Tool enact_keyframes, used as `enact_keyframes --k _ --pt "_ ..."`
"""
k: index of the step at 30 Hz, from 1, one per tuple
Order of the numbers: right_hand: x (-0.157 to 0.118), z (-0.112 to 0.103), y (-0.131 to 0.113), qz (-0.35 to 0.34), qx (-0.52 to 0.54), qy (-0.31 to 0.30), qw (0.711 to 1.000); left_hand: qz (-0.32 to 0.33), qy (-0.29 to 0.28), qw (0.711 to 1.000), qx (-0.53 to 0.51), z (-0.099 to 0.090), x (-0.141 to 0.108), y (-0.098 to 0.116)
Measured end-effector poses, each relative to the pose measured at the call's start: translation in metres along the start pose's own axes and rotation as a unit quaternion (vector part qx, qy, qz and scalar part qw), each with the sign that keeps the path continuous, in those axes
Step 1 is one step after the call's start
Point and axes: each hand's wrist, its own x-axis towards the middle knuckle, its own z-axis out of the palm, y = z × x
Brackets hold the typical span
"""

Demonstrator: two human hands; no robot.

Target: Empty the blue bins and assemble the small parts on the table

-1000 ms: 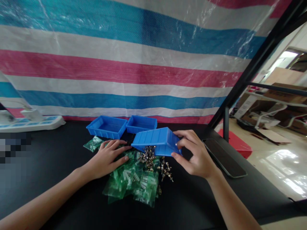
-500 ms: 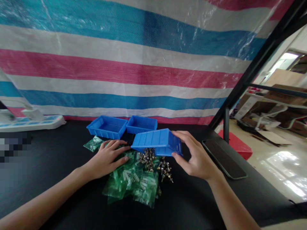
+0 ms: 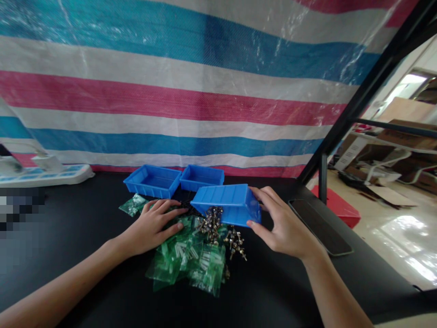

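Blue plastic, ribbed on the underside: the tipped bin (image 3: 226,204) is upended over the black bench (image 3: 85,237), its open mouth turned down and toward the left. We note that over the last second it has shifted slightly to the right and settled a little lower, while the right hand (image 3: 285,225) has slid along its right end. We judge the emptying close to complete, with little left to fall.

Right hand: fingers (image 3: 264,195) spread over the top edge, thumb beneath, clamped on the tipped bin. Left hand (image 3: 150,228): unchanged, fingers apart and pressed flat on the green bags (image 3: 191,257), holding nothing.

The metal screws (image 3: 221,230) lie in a loose heap directly below the bin's mouth, spilling onto the green bags. They are small and shiny; finer detail cannot be made out.

Two more blue bins (image 3: 153,180) stand upright behind, side by side, against the striped tarpaulin (image 3: 191,91). A dark flat device (image 3: 319,225) lies near the right hand, apart from it.
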Motion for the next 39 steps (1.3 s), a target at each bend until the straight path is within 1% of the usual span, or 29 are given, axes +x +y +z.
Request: enact_keyframes --k 5,11,20,26,39 --pt "0.001 0.005 -0.001 -0.012 0.014 0.026 1.000 0.000 0.001 1.000 -0.001 -0.003 0.000 0.002" --pt "0.002 0.011 0.004 0.018 -0.001 0.047 0.999 -0.001 0.000 1.000 0.002 -0.002 0.000 0.002" --pt "0.005 0.018 0.007 0.014 -0.031 0.095 0.995 0.010 0.009 1.000 0.005 0.000 -0.001 0.000" --pt "0.006 0.023 0.008 0.036 -0.043 0.125 0.991 0.005 0.003 1.000 0.006 -0.002 0.000 0.002" --pt "0.006 0.023 0.008 0.058 -0.051 0.130 0.989 -0.002 -0.010 1.000 0.000 -0.005 0.000 0.004"
